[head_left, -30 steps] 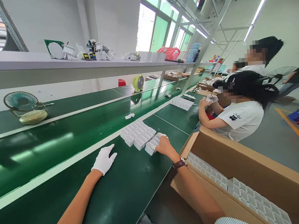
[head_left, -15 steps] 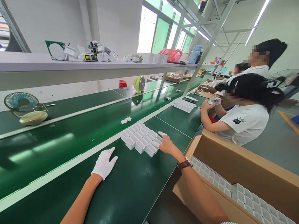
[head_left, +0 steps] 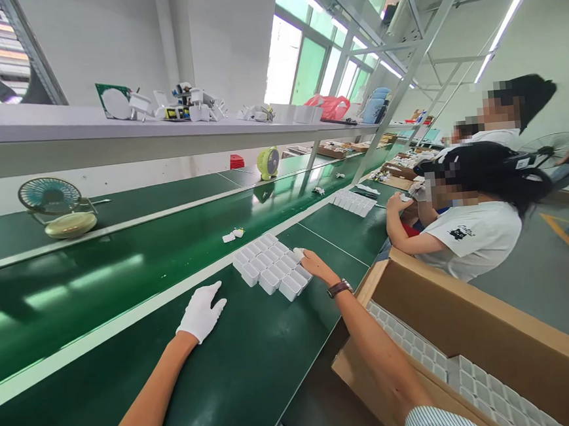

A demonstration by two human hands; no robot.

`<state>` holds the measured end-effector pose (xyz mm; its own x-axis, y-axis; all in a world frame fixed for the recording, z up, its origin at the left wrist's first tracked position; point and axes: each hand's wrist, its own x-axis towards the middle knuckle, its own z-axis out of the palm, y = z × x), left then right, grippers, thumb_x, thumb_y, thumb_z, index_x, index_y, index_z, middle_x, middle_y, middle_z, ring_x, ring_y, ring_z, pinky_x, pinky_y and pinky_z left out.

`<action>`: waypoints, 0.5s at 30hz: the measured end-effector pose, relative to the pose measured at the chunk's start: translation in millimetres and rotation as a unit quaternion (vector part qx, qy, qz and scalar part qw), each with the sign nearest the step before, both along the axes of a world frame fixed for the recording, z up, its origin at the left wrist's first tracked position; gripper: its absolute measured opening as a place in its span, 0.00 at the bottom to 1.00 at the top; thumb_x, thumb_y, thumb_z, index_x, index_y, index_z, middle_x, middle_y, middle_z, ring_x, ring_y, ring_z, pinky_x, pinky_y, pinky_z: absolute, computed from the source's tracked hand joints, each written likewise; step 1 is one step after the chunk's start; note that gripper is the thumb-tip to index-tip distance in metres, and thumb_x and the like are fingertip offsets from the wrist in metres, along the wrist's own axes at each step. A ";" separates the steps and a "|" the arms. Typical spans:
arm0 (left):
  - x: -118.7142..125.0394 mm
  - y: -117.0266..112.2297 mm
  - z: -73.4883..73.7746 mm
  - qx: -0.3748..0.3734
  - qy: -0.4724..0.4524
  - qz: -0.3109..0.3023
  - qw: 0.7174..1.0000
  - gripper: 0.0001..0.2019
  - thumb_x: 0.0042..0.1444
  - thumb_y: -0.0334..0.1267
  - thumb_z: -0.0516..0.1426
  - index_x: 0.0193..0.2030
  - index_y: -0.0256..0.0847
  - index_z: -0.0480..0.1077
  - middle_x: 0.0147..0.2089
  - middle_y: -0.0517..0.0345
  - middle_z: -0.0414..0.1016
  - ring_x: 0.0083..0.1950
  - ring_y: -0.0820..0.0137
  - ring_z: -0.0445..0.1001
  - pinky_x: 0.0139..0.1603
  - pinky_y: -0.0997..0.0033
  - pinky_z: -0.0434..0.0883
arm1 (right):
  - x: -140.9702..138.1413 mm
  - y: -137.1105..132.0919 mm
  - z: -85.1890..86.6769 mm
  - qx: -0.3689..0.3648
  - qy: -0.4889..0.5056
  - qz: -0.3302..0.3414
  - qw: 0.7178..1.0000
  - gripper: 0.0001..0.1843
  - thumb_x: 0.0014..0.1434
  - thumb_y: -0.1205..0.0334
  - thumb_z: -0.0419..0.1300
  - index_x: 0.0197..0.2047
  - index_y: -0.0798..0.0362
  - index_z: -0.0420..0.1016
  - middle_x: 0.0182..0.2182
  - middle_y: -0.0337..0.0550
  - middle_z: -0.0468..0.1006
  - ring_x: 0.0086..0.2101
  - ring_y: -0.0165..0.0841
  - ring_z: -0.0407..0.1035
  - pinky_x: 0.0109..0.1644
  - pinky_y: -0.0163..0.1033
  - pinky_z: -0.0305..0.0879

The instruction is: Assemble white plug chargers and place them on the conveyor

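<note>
My left hand [head_left: 201, 313], in a white glove, lies open on the green work surface [head_left: 228, 375], its thumb spread from the fingers. It touches none of the parts. To its right, small white plastic cases [head_left: 271, 263] stand close together in rows, open side up. My right hand [head_left: 314, 265], with white coverings on its fingertips and a watch at the wrist, rests at the right edge of these rows. Its fingers reach out against the outermost cases, and the lower fingers are partly hidden.
A cardboard box [head_left: 469, 303] at lower right contains many similar cases [head_left: 407, 338]. A co-worker [head_left: 467, 225] sits beyond it, near another group of cases [head_left: 354, 203]. White parts [head_left: 233, 235] lie on the green belt [head_left: 121, 272]. A small fan [head_left: 57, 204] stands behind, below a shelf [head_left: 160, 134].
My right hand has shifted slightly up and left along the right edge of the cases. My left hand stays in place. The white parts on the belt have moved slightly left.
</note>
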<state>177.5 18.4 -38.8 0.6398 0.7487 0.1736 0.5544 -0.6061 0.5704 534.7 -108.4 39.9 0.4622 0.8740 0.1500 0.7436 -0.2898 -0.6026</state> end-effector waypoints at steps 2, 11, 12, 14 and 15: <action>-0.1 0.1 0.1 0.000 -0.002 0.002 1.000 0.26 0.62 0.48 0.53 0.66 0.43 0.64 0.61 0.47 0.72 0.65 0.55 0.68 0.66 0.55 0.64 | -4.0 -3.2 10.0 -0.001 -0.006 0.000 1.000 0.12 0.68 0.55 0.56 0.45 0.56 0.74 0.40 0.44 0.76 0.40 0.36 0.72 0.47 0.46 0.70; 1.9 -0.3 2.6 -0.105 -0.099 0.031 0.989 0.25 0.62 0.47 0.53 0.65 0.43 0.66 0.62 0.48 0.73 0.61 0.58 0.73 0.65 0.54 0.68 | -137.2 3.6 17.1 0.022 0.002 0.251 0.968 0.11 0.63 0.54 0.57 0.42 0.45 0.80 0.39 0.39 0.82 0.40 0.37 0.74 0.46 0.39 0.68; 1.2 1.5 4.8 -0.134 -0.132 0.036 0.982 0.25 0.63 0.46 0.53 0.65 0.42 0.65 0.62 0.49 0.74 0.60 0.60 0.74 0.65 0.56 0.69 | -161.6 8.8 6.1 0.026 -0.018 0.362 0.932 0.11 0.64 0.54 0.58 0.43 0.46 0.80 0.40 0.39 0.82 0.40 0.36 0.75 0.46 0.38 0.68; -2.4 7.2 12.3 -0.188 -0.184 0.044 0.964 0.24 0.63 0.47 0.51 0.63 0.41 0.66 0.59 0.50 0.77 0.58 0.62 0.76 0.62 0.59 0.72 | -206.1 22.8 -17.3 0.054 -0.107 0.484 0.867 0.12 0.65 0.54 0.58 0.43 0.48 0.81 0.39 0.43 0.83 0.40 0.37 0.75 0.47 0.39 0.68; -5.3 10.7 17.8 -0.208 -0.198 0.050 0.957 0.24 0.63 0.48 0.51 0.62 0.40 0.67 0.57 0.50 0.78 0.57 0.62 0.77 0.60 0.60 0.74 | -224.8 31.4 -27.8 0.067 -0.164 0.516 0.838 0.13 0.65 0.54 0.58 0.44 0.50 0.80 0.38 0.44 0.83 0.40 0.37 0.75 0.47 0.40 0.68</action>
<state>172.2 29.0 -21.0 0.5072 0.8598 0.0600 0.2891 -0.2353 0.9279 309.9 -77.0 12.1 -0.6151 0.7480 0.2492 0.6887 0.6636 -0.2921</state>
